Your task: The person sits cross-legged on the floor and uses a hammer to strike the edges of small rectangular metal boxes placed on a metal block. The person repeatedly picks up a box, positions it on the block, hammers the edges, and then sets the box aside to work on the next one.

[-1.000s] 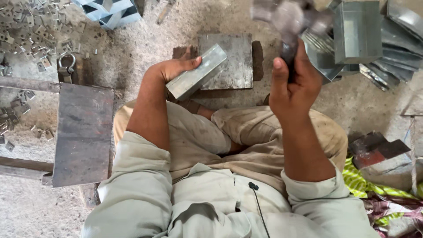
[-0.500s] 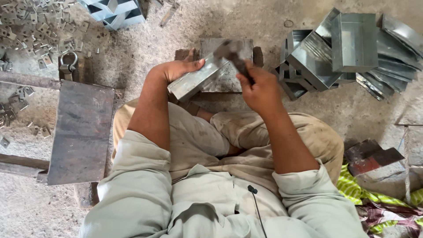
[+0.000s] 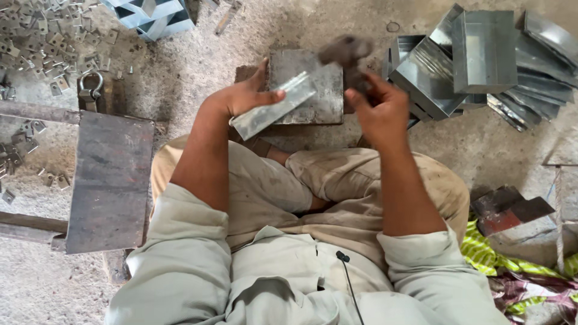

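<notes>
Folded metal boxes [image 3: 481, 57] piled on the right; small brackets [image 3: 42, 42] scattered upper left; flat steel plate [image 3: 108, 180] beside them.

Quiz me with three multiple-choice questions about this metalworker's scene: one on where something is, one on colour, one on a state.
1. Where does the metal strip lie?
A. on the steel block
B. on the lap
C. in the box pile

2. What colour is the cloth at lower right?
A. blue
B. yellow-green striped
C. white

3. What is the right hand doing?
A. resting open
B. gripping a hammer
C. holding a box

Answers: 1 A, the left hand holds it across the steel block; 2 B, its stripes show; 3 B, fingers wrap the handle of the blurred hammer.
</notes>
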